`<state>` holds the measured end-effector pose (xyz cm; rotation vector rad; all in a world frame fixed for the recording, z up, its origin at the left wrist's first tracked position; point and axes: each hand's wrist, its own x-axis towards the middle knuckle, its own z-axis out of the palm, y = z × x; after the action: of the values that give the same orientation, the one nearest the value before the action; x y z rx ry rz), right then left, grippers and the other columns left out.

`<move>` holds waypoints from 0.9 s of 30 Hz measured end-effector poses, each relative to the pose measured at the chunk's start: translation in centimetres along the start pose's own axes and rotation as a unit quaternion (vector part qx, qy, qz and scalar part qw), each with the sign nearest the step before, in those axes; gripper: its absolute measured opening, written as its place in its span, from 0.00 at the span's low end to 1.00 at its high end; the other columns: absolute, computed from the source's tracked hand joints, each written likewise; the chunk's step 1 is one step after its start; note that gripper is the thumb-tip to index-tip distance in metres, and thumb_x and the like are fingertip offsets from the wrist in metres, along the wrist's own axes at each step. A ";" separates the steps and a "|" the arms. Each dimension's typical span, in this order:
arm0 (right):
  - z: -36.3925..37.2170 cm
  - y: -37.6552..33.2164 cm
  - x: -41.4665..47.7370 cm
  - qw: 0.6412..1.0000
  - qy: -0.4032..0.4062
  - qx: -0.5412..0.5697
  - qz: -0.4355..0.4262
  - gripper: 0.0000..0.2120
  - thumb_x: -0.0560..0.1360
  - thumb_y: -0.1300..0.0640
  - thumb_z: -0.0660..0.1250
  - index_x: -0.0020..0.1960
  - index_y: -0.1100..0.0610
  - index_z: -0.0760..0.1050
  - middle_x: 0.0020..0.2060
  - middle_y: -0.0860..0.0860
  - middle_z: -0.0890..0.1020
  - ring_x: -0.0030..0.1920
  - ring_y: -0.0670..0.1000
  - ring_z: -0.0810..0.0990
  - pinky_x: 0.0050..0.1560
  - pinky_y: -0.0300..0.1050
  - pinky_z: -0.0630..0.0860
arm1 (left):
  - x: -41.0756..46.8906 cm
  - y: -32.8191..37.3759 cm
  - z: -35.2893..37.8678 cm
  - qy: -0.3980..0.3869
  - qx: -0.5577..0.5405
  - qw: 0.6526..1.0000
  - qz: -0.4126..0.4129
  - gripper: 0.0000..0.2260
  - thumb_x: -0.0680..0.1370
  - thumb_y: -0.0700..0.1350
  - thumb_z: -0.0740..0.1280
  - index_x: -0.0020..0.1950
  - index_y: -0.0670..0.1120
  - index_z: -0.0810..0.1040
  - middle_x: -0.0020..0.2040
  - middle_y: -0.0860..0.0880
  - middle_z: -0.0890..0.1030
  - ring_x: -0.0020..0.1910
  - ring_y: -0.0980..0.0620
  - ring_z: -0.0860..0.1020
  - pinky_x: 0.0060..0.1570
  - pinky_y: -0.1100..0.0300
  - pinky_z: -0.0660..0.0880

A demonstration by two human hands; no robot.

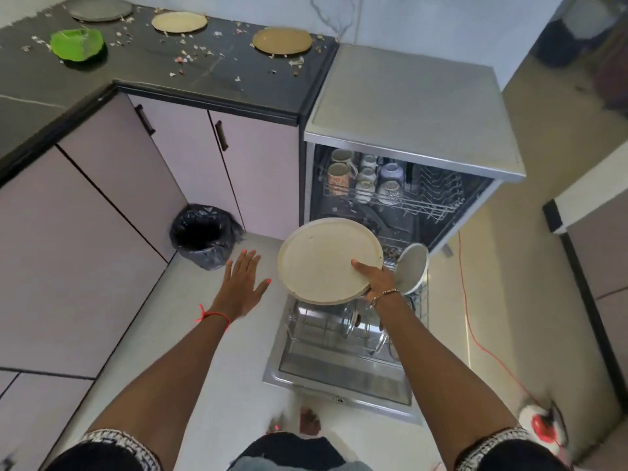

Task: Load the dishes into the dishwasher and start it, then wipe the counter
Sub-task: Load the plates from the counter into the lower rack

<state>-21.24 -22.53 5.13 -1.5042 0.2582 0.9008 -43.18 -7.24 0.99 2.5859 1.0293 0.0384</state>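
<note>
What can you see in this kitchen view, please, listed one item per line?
cream plate: one, cream, held above the lower rack
grey counter plate: one, grey, far left of the counter
beige counter plate: one, beige, mid counter
tan counter plate: one, tan, counter's right end
green dish: one, green, counter's left
food scraps: many, pale, scattered over counter
dishwasher: one, silver, open, right of counter
cups and bowls: several, pale, upper rack
grey dish: one, grey, upright in lower rack
bin: one, black liner, floor corner
cable: one, red, floor
left hand: open, empty
right hand: grips cream plate
</note>
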 end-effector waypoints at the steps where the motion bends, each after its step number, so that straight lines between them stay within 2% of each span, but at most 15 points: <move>1: -0.9 0.3 -0.1 1.000 0.000 0.001 0.001 0.22 0.67 0.67 0.73 0.60 0.64 0.73 0.60 0.62 0.77 0.57 0.61 0.76 0.54 0.58 0.75 | -0.3 0.6 0.3 -0.003 0.004 1.000 0.007 0.27 0.81 0.53 0.56 0.76 0.41 0.54 0.77 0.44 0.52 0.77 0.48 0.46 0.73 0.51 0.40; 5: -4.2 1.3 -1.1 1.000 0.021 0.022 0.001 0.24 0.69 0.70 0.70 0.63 0.69 0.70 0.58 0.61 0.76 0.56 0.61 0.76 0.51 0.56 0.74 | -1.5 2.2 1.8 -0.027 0.002 0.999 0.028 0.26 0.81 0.52 0.56 0.76 0.41 0.54 0.77 0.44 0.52 0.77 0.47 0.46 0.73 0.50 0.41; 8: -6.3 2.2 -1.7 0.996 0.046 0.069 -0.016 0.23 0.68 0.73 0.70 0.62 0.69 0.71 0.60 0.63 0.76 0.53 0.59 0.76 0.41 0.55 0.78 | -2.3 2.9 3.1 -0.038 0.010 0.998 0.049 0.26 0.81 0.52 0.55 0.75 0.41 0.55 0.77 0.44 0.53 0.77 0.47 0.46 0.73 0.50 0.42; 9: -6.9 2.5 -1.9 0.996 0.052 0.077 -0.016 0.22 0.67 0.73 0.70 0.60 0.68 0.72 0.60 0.64 0.76 0.54 0.60 0.76 0.41 0.55 0.79 | -2.4 3.1 3.4 -0.037 0.011 0.998 0.054 0.26 0.81 0.53 0.55 0.75 0.41 0.55 0.77 0.43 0.53 0.77 0.46 0.47 0.73 0.50 0.42; 12: -9.1 3.2 -2.7 0.995 0.060 0.077 -0.018 0.19 0.68 0.73 0.70 0.57 0.65 0.72 0.61 0.65 0.75 0.55 0.62 0.76 0.52 0.57 0.74 | -3.0 4.0 4.3 -0.053 0.013 0.996 0.075 0.34 0.78 0.63 0.47 0.75 0.41 0.56 0.77 0.43 0.54 0.77 0.46 0.47 0.73 0.51 0.41; 14: -10.3 3.4 -3.0 0.995 0.068 0.075 -0.023 0.20 0.68 0.73 0.69 0.60 0.68 0.72 0.61 0.65 0.74 0.52 0.59 0.75 0.53 0.56 0.73 | -3.1 4.6 4.7 -0.059 0.005 0.995 0.083 0.41 0.71 0.66 0.38 0.75 0.41 0.56 0.77 0.43 0.54 0.77 0.46 0.47 0.73 0.51 0.41; 15: -10.9 3.6 -3.3 0.994 0.074 0.070 -0.026 0.22 0.69 0.73 0.69 0.61 0.70 0.71 0.61 0.65 0.74 0.52 0.58 0.74 0.54 0.56 0.73 | -3.2 5.0 4.9 -0.066 0.000 0.994 0.088 0.42 0.70 0.66 0.37 0.75 0.41 0.56 0.77 0.43 0.54 0.77 0.46 0.47 0.73 0.50 0.42; 17: -12.1 4.2 -3.6 0.994 0.089 0.058 -0.027 0.22 0.69 0.72 0.70 0.62 0.71 0.70 0.61 0.65 0.74 0.51 0.58 0.74 0.54 0.56 0.74 | -3.5 6.0 5.3 -0.073 -0.002 0.992 0.100 0.38 0.74 0.65 0.42 0.75 0.41 0.56 0.77 0.43 0.54 0.77 0.46 0.47 0.73 0.50 0.42; 20: -13.5 4.8 -3.8 0.992 0.110 0.058 -0.023 0.23 0.68 0.71 0.71 0.62 0.71 0.71 0.61 0.65 0.75 0.51 0.59 0.75 0.55 0.55 0.74 | -3.5 7.1 6.0 -0.077 0.000 0.991 0.110 0.27 0.81 0.55 0.54 0.75 0.41 0.56 0.77 0.43 0.53 0.77 0.46 0.47 0.73 0.50 0.41; 24: -15.2 4.9 -2.8 0.990 0.124 0.060 -0.020 0.23 0.67 0.72 0.71 0.61 0.71 0.71 0.60 0.65 0.75 0.51 0.59 0.74 0.57 0.58 0.74 | -2.6 8.2 7.2 -0.094 0.012 0.989 0.112 0.29 0.80 0.57 0.51 0.76 0.42 0.54 0.77 0.44 0.52 0.77 0.47 0.46 0.72 0.52 0.39; 27: -16.6 4.4 -1.0 0.989 0.130 0.068 -0.011 0.23 0.67 0.72 0.71 0.61 0.71 0.71 0.60 0.65 0.76 0.50 0.58 0.74 0.57 0.58 0.74 | -1.1 9.6 8.5 -0.114 0.025 0.987 0.110 0.27 0.82 0.53 0.54 0.76 0.42 0.52 0.77 0.44 0.50 0.77 0.47 0.45 0.72 0.52 0.39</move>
<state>-18.49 -38.94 0.74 -1.4930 0.4823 0.6541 -36.33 -17.12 -3.58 2.6612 0.6691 -0.2239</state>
